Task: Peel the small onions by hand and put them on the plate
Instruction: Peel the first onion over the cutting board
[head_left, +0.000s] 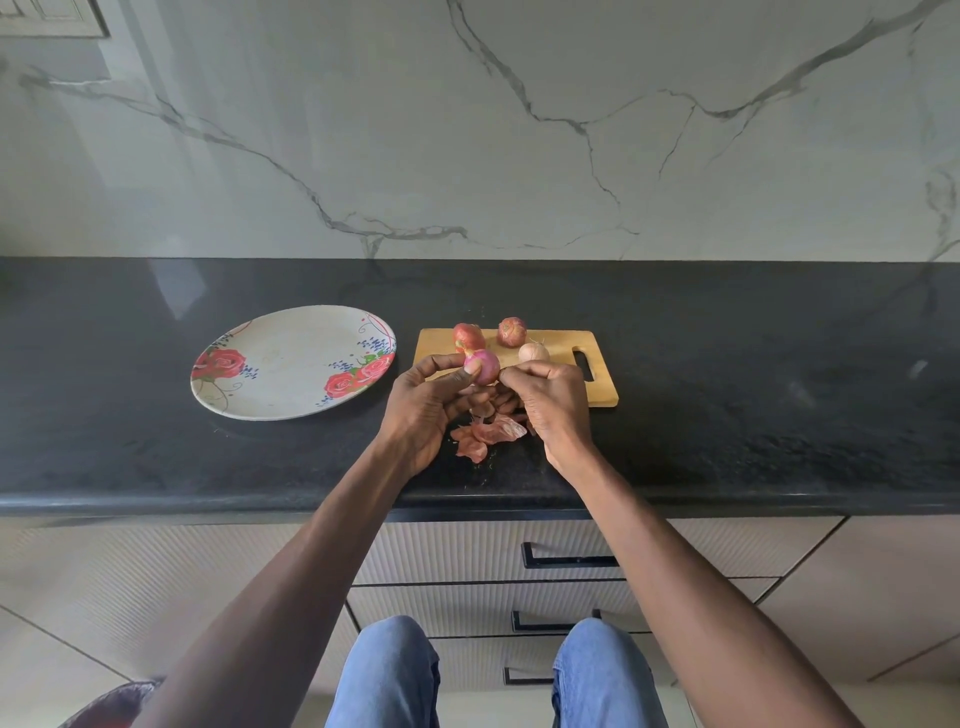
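Peeling step, mid-way on one bulb. My left hand (423, 402) has fingers and thumb curled round a small purple onion (484, 366), held up off the table (156, 415) just over the near-left corner of the wooden cutting board (597, 387). It looks mostly bare, glossy pink-purple, with a bit of skin or stem at the top left by my thumb. My right hand (550, 395) sits just beside the onion on its right, fingers curled in tight, fingertips touching or nearly touching the bulb. It looks like a pinch on a strip of skin, but I cannot tell if anything is actually between the fingers.

Three more onions lie on the board behind the hands: two red-skinned ones (468, 336) (512, 331) unpeeled, and a pale onion (533, 353) just behind my right hand. Loose onion skins (488, 434) are piled on the table under and between the hands.

The floral plate (291, 364) lies left of the board, near my left hand, nothing on it, so no onion is delivered yet.

Next, I'd judge: strip the last scrap, then carry the bulb left to the plate. It's slick and round, needs a firm hold.
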